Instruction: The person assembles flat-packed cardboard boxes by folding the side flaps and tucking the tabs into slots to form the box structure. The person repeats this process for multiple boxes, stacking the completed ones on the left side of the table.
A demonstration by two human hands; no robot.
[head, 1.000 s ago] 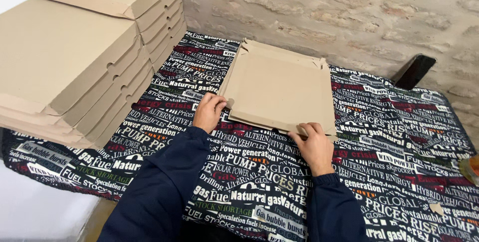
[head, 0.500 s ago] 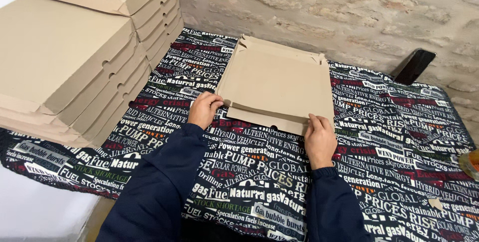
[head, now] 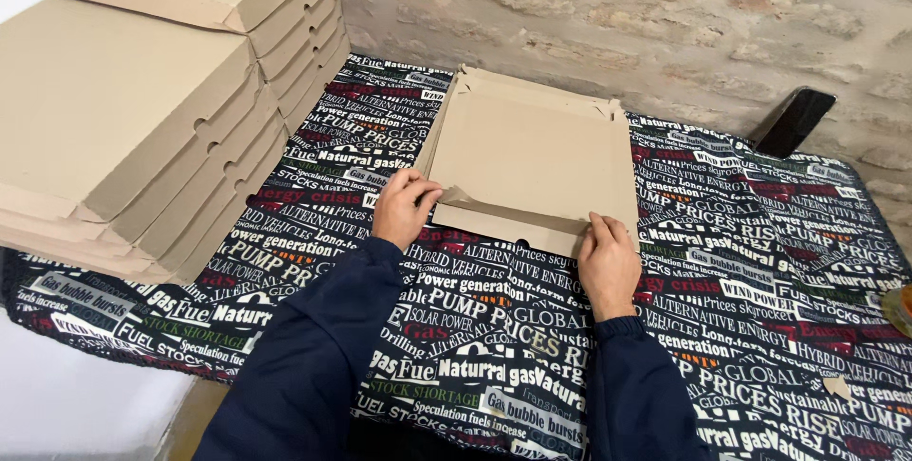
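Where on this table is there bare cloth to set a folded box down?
Widest bare patch: printed cloth right of the flat cardboard box, bordered by the brick wall and the dark chair back. A smaller strip lies between the two sleeves. Crowded: left side, filled by stacked boxes. Left hand and right hand hold the box's near flap.

The flat box (head: 532, 152) lies on the surface (head: 760, 261) before you, near the wall (head: 617, 14). Your hands touch its near edge. The stacks of boxes (head: 142, 109) stand to its left.
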